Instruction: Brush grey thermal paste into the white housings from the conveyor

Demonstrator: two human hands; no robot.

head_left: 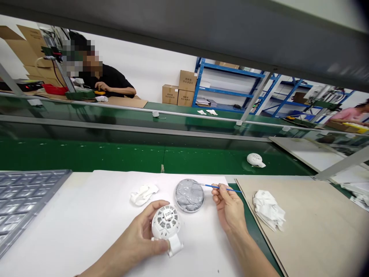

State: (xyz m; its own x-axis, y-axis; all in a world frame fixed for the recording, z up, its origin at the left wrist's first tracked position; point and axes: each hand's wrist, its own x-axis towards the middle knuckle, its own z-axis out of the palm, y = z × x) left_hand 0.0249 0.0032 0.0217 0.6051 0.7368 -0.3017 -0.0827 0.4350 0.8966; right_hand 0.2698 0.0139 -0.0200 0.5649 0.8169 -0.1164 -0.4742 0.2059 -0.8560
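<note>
My left hand (141, 234) grips a white plastic vented housing (166, 223), with its white stem (175, 245) pointing down toward me. My right hand (230, 208) pinches a thin blue paintbrush (222, 188) between thumb and fingers. The brush tip reaches over the edge of a round dish of grey paste (189, 195) and appears to touch the paste. The dish stands on a white sheet (86, 215) between my hands. A crumpled white cloth (144, 194) lies beyond my left hand, and neither hand touches it.
A ribbed metal tray (23, 204) lies at left, and a beige board (311, 227) with crumpled white cloth (268, 210) lies at right. Beyond is a green conveyor belt (86, 156) carrying a white housing (255, 160). A co-worker (106, 79) sits across it.
</note>
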